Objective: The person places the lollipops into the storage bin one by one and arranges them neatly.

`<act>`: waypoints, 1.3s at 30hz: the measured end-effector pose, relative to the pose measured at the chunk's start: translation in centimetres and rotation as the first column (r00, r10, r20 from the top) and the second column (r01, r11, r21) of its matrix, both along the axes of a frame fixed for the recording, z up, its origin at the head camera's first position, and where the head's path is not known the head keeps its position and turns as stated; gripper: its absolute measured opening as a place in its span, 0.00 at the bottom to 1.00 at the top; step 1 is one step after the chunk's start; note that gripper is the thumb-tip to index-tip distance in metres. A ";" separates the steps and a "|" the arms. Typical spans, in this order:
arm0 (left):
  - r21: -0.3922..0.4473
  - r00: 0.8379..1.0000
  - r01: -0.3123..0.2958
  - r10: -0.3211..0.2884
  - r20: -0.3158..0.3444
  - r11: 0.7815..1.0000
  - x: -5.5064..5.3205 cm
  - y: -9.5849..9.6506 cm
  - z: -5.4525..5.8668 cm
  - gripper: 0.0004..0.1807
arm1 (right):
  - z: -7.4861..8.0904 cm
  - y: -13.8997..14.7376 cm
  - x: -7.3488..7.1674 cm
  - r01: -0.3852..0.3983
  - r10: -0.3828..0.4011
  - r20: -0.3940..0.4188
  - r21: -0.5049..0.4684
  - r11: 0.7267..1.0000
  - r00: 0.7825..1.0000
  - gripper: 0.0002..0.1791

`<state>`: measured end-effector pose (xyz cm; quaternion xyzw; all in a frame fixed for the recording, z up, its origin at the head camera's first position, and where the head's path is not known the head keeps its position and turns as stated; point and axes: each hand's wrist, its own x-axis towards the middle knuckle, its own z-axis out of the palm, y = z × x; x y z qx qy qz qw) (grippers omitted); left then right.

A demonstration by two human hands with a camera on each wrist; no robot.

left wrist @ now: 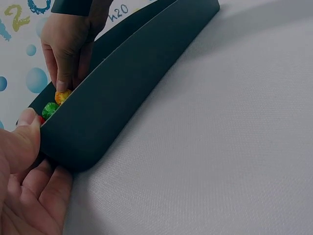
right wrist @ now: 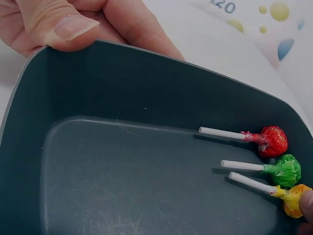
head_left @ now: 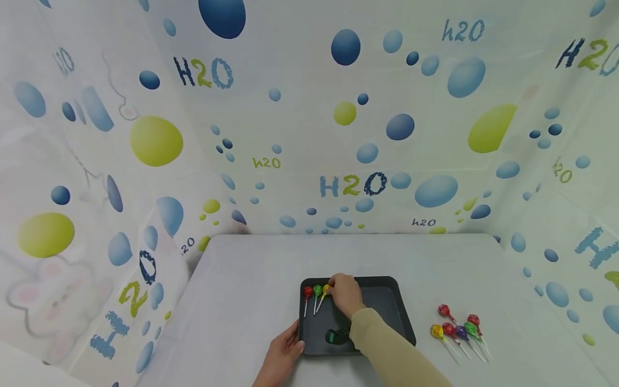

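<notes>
My right hand (head_left: 346, 294) pinches a yellow lollipop (head_left: 325, 291) by its wrapped head, low inside a dark grey tray (head_left: 326, 348). In the right wrist view its white stick slants close to that of a green lollipop (right wrist: 286, 170). Beyond the green one lies a red lollipop (right wrist: 273, 142), along the tray's left wall. All three heads sit toward the far left corner, sticks toward the near side. With the thumb over the rim and the fingers outside the wall, my left hand (head_left: 284, 349) grips the tray near its front left corner.
To the right of the tray, a loose group of lollipops lies on the white table (head_left: 242, 301): a yellow one (head_left: 437, 331), a purple one (head_left: 461, 332), a green one (head_left: 470, 329) and several red ones (head_left: 444, 310). A printed sheet (head_left: 300, 129) surrounds the table.
</notes>
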<state>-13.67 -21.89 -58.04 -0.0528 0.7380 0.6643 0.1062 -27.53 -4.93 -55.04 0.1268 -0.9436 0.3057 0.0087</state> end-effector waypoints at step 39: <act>-0.046 0.994 0.032 -0.037 -0.101 0.998 0.3 0.1 0.1 0.32 | 3.9 10.5 -0.8 -0.142 0.137 -0.072 -0.064 0.988 0.988 0.14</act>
